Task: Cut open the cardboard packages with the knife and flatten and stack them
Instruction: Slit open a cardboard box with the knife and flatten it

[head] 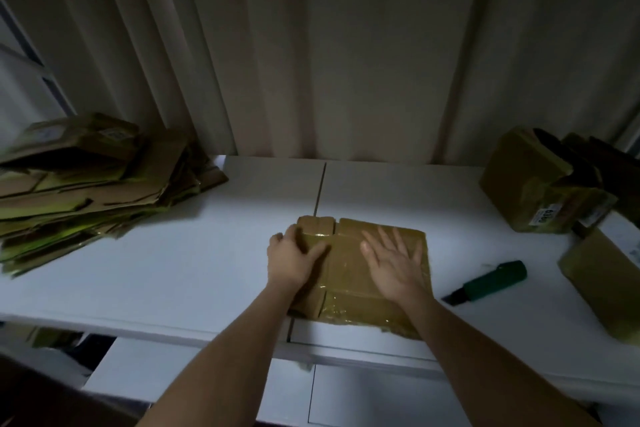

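A flattened box (360, 270) lies on the white table (173, 253), under both hands. The left hand (294, 258) has its grip on the box's left edge, fingers curled over it and thumb lying on top. The right hand (394, 262) is released, fingers straight and spread, palm pressing flat on the cardboard. Right of that hand, apart from the box, lies a green knife (491, 282). Further right stand uncut packages (540, 184). Well left of the left hand sits a stack (86, 180) of flattened cardboard.
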